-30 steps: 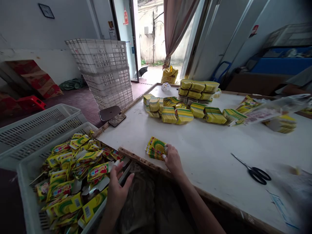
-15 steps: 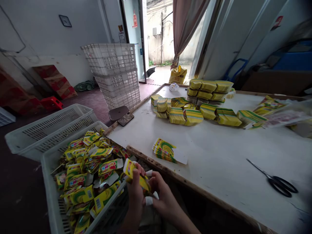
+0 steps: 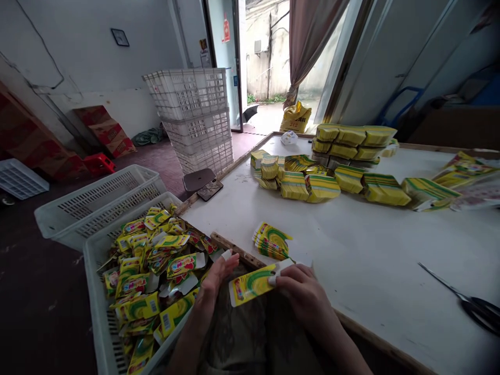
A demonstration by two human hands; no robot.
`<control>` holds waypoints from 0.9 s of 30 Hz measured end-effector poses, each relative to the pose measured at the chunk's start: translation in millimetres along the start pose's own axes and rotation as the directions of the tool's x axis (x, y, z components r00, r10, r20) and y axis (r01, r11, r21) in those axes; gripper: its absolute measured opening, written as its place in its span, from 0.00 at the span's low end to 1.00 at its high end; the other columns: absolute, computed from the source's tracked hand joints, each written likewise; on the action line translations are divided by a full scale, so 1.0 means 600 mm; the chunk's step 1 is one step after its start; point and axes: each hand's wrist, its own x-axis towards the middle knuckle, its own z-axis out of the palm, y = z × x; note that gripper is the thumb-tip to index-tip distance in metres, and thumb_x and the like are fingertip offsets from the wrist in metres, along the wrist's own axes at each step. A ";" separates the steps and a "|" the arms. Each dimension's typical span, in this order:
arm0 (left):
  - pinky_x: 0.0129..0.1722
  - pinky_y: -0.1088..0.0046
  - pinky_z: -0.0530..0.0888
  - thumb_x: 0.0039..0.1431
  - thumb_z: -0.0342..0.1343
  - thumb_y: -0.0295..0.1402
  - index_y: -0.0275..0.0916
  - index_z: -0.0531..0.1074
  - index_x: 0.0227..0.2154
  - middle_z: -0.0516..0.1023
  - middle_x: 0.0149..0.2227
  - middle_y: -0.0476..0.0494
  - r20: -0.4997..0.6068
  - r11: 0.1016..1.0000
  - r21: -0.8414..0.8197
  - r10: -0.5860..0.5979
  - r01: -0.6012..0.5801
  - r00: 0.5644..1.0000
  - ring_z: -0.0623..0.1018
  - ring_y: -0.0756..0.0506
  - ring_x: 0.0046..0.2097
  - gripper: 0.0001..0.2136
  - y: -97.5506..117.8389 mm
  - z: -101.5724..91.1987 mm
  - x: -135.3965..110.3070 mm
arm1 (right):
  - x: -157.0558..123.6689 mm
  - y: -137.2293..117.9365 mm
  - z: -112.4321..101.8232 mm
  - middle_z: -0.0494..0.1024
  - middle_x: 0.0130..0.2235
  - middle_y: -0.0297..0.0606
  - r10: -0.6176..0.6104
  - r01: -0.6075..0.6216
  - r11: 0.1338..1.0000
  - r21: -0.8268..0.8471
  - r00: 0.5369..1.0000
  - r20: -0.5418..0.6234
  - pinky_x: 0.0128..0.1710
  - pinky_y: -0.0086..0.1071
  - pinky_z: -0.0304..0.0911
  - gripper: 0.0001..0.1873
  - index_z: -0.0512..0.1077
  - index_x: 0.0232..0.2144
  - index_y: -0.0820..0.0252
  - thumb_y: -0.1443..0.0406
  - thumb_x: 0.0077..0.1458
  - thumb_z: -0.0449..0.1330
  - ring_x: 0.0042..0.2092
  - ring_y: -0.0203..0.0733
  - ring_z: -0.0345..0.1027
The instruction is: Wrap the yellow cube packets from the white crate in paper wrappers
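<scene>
The right hand (image 3: pixel 307 297) pinches a yellow carton (image 3: pixel 250 284) by its right end, thumb on the printed face near a pale flap (image 3: pixel 285 266), so the carton juts out from the fingertips toward the left hand, over the dark gap in front of the table (image 3: pixel 363 250). The left hand (image 3: pixel 214 278) is held straight and unclasped beside the carton's free end, gripping nothing that shows; whether it brushes the carton I cannot tell. The carton looks like thin printed card: probably very light, stiff enough to hold itself out level from one pinch, yet easy to crease if squeezed across the middle. Its face has a shine, so bare skin might slip a little; the white cover (image 3: pixel 272 281) on the right thumb would perhaps help the grip. The long edges or the two ends seem the best places to hold it, while the flap would likely bend under a hard pull. Just beyond the right hand lies a fanned pile (image 3: pixel 271 242) of like cartons, which would probably slide apart if nudged, and left of the left hand a crate (image 3: pixel 97 307) holds loose cartons (image 3: pixel 136 284), heaped at odd angles
</scene>
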 end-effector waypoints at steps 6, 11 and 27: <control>0.56 0.58 0.69 0.41 0.69 0.38 0.39 0.61 0.56 0.73 0.54 0.37 0.153 0.824 0.561 -0.204 0.086 0.967 0.73 0.37 0.54 0.38 0.012 0.044 -0.017 | -0.013 -0.024 0.034 0.75 0.48 0.38 -0.055 0.053 0.998 -0.042 0.998 -0.040 0.64 0.56 0.41 0.18 0.68 0.50 0.44 0.67 0.59 0.57 0.57 0.51 0.62; 0.51 0.55 0.72 0.45 0.63 0.35 0.37 0.55 0.55 0.73 0.52 0.33 0.063 0.698 0.716 -0.090 0.018 0.994 0.74 0.35 0.52 0.35 -0.023 0.079 -0.038 | -0.027 -0.027 0.080 0.64 0.61 0.52 0.572 -0.410 0.670 0.619 0.816 -0.078 0.53 0.52 0.65 0.35 0.54 0.62 0.55 0.53 0.56 0.58 0.59 0.58 0.63; 0.52 0.52 0.71 0.50 0.56 0.31 0.40 0.49 0.55 0.67 0.54 0.30 0.053 0.665 0.743 0.060 -0.080 0.997 0.72 0.35 0.54 0.31 -0.042 0.075 -0.026 | -0.036 -0.029 0.074 0.66 0.62 0.46 0.173 -0.171 0.913 0.369 0.985 0.029 0.59 0.42 0.62 0.23 0.68 0.57 0.50 0.70 0.61 0.49 0.62 0.47 0.61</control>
